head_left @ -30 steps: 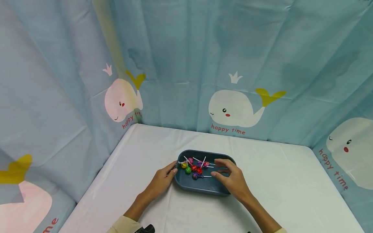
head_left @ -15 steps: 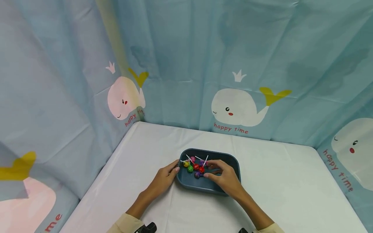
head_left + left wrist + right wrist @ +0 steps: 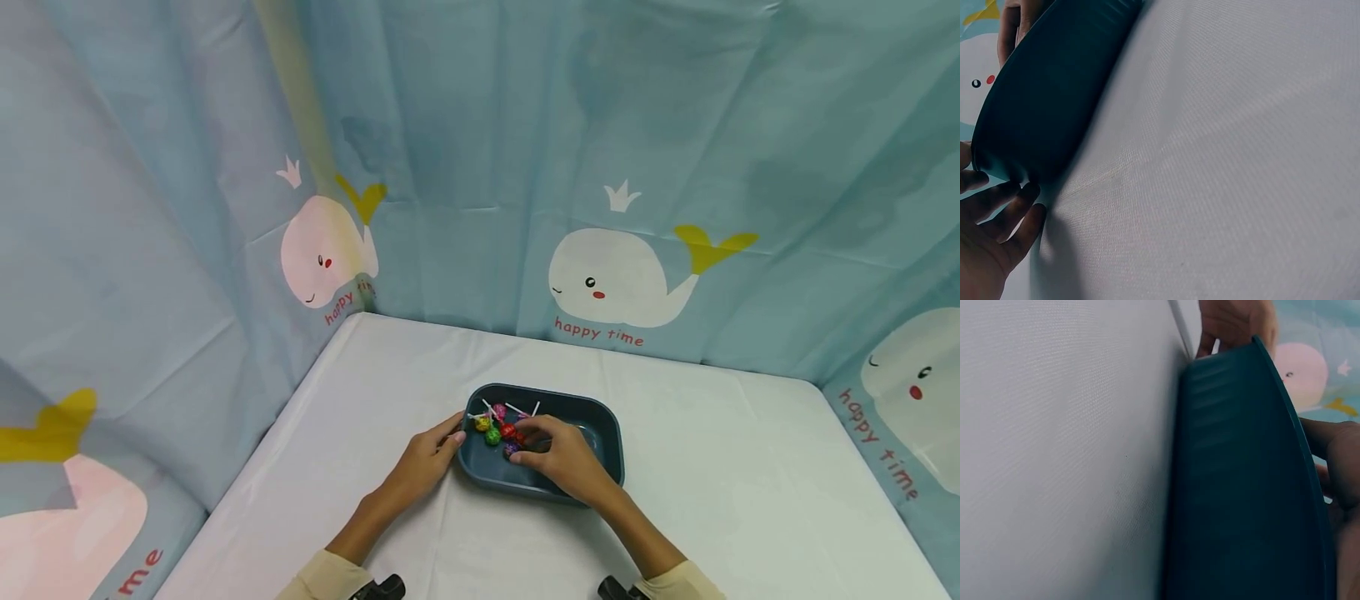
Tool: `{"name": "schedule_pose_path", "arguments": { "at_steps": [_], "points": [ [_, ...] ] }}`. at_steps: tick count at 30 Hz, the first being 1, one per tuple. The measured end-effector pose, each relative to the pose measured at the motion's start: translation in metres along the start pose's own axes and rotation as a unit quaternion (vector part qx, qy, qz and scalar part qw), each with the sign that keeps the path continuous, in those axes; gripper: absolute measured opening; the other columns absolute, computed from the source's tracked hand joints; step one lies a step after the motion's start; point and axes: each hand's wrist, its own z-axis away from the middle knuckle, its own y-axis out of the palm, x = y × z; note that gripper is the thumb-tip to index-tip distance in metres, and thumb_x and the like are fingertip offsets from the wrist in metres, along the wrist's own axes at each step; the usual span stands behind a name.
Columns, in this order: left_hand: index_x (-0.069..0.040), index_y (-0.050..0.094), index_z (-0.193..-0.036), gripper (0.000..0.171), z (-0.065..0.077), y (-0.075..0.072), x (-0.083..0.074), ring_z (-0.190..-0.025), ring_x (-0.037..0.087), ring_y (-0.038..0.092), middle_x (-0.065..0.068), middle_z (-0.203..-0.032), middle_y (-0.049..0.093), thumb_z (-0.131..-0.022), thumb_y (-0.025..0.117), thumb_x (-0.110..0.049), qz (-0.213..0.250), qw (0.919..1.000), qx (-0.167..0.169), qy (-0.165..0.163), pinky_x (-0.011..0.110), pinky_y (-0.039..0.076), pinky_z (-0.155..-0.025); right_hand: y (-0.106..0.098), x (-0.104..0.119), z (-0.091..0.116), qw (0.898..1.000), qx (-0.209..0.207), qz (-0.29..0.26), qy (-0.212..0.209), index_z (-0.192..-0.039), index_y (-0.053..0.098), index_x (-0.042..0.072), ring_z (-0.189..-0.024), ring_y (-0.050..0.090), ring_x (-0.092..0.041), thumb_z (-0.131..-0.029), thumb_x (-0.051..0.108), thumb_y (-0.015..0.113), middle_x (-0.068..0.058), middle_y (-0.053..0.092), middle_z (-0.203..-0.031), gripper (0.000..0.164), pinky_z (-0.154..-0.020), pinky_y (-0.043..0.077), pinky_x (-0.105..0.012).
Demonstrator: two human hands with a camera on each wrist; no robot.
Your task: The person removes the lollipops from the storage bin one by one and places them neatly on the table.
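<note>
Lollipops (image 3: pixel 507 431) partly under right hand (image 3: pixel 561 457), can't tell if pinched; left hand (image 3: pixel 422 460), unclenched, braces tray (image 3: pixel 504 486) end, likely against sliding.

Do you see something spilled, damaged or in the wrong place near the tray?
No, nothing stands out. The lollipops lie jumbled, but all those visible are inside the tray, which rests upright on the white cloth.

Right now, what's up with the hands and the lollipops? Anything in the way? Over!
Left hand: touching left end of tray. Right hand: at lollipops, grip unclear. Lollipops: bunched in tray. In the way: right hand hides some.
</note>
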Motion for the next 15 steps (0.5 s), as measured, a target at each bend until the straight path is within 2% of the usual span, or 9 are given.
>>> {"name": "schedule_pose_path", "arguments": {
  "at_steps": [7, 15],
  "points": [
    [-0.008, 0.051, -0.158, 0.051, -0.0006, 0.0, -0.0006, -0.148, 0.032, 0.05, 0.012, -0.158, 0.054, -0.112, 0.056, -0.03, 0.012, 0.9999, -0.003, -0.002, 0.054, 0.041, -0.121, 0.0018, 0.0013, -0.0049, 1.0, 0.016, 0.017, -0.014, -0.125, 0.075, 0.007, -0.102, 0.071, -0.018, -0.091, 0.02, 0.087, -0.007, 0.074, -0.116, 0.038, -0.086, 0.061, -0.026],
    [-0.009, 0.049, -0.159, 0.052, 0.0013, 0.0002, 0.0005, -0.15, 0.03, 0.046, 0.01, -0.16, 0.051, -0.112, 0.055, -0.03, 0.02, 0.9997, 0.009, -0.013, 0.052, 0.039, -0.123, 0.006, -0.0019, -0.0091, 0.998, 0.026, 0.047, -0.019, -0.122, 0.077, 0.009, -0.099, 0.069, -0.017, -0.091, 0.02, 0.086, -0.003, 0.073, -0.111, 0.034, -0.084, 0.06, -0.03]
  ]
}}
